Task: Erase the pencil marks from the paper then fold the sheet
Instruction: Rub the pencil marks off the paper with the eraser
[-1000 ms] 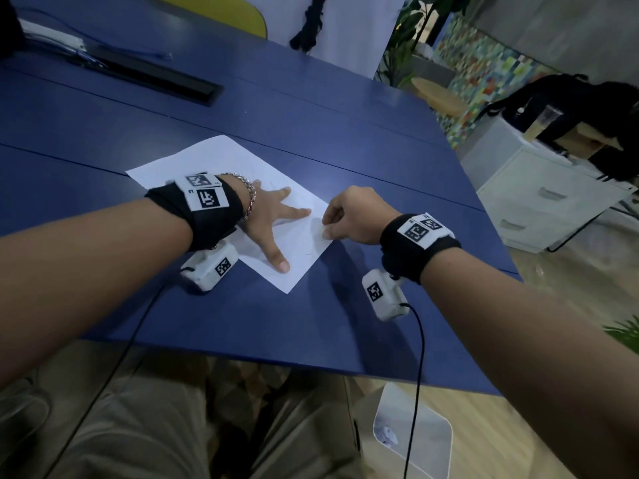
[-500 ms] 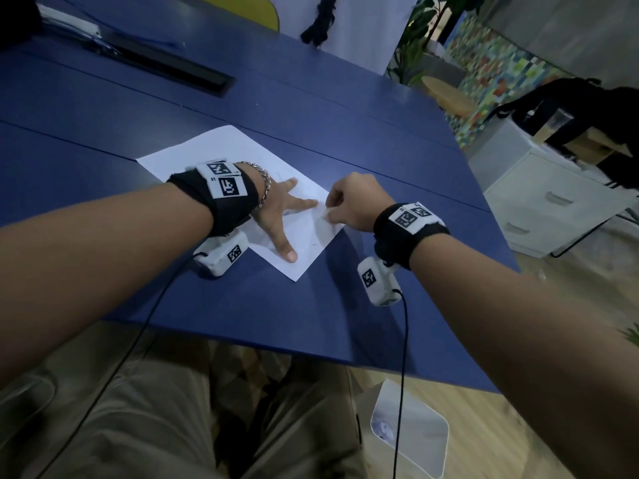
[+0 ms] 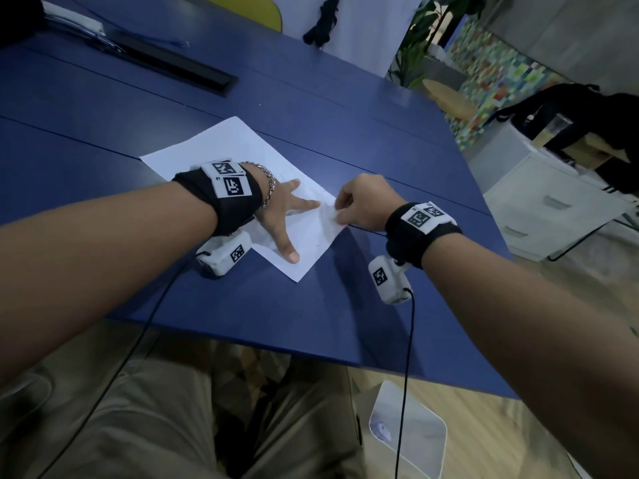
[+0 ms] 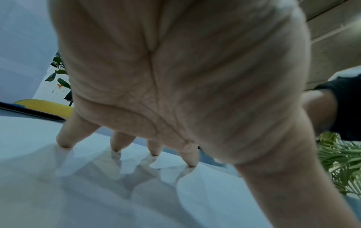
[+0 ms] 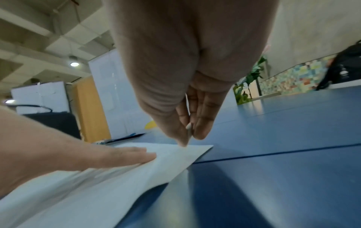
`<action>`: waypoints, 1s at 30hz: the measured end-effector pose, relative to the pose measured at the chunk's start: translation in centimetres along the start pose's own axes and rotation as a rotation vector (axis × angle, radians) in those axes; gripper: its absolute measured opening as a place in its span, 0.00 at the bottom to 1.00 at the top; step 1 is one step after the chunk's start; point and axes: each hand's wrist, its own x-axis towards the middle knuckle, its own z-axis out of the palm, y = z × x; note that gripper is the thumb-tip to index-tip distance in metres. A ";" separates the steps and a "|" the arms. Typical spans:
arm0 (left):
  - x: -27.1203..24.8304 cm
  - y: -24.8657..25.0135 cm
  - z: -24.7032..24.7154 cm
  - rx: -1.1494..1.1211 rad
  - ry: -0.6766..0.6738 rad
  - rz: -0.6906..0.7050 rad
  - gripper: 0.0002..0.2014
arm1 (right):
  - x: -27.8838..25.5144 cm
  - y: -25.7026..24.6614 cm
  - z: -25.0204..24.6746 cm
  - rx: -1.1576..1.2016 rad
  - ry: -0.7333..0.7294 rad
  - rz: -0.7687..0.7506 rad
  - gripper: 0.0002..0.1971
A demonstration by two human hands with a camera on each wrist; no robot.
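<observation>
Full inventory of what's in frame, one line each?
paper: 1, white, flat on table
table: 1, blue
black strip: 1, far left on table
chair: 1, yellow, behind table
cabinet: 1, white, right of table
bin: 1, white, on floor
plants: green, beyond table
left hand: fingers spread, pressing paper
right hand: pinching something small and pale at paper's right corner

Right hand (image 5: 187, 86) fingers (image 5: 203, 117) pinched together over paper (image 5: 121, 182) corner, left hand (image 5: 78, 151) flat on sheet, blue table (image 5: 283, 177)
</observation>
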 end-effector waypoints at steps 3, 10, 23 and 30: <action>-0.2 0.2 -0.3 0.012 -0.019 -0.008 0.68 | 0.4 1.6 -0.3 0.088 0.136 0.101 0.05; -0.6 1.4 -1.4 0.094 -0.038 -0.037 0.68 | -0.4 0.0 0.3 0.152 -0.007 -0.008 0.08; 0.2 1.1 -0.9 0.052 -0.051 0.019 0.70 | 0.0 0.2 0.7 0.098 0.070 0.075 0.07; 0.3 1.1 -0.7 0.061 -0.044 0.008 0.70 | 0.0 0.8 0.4 0.049 0.081 0.100 0.03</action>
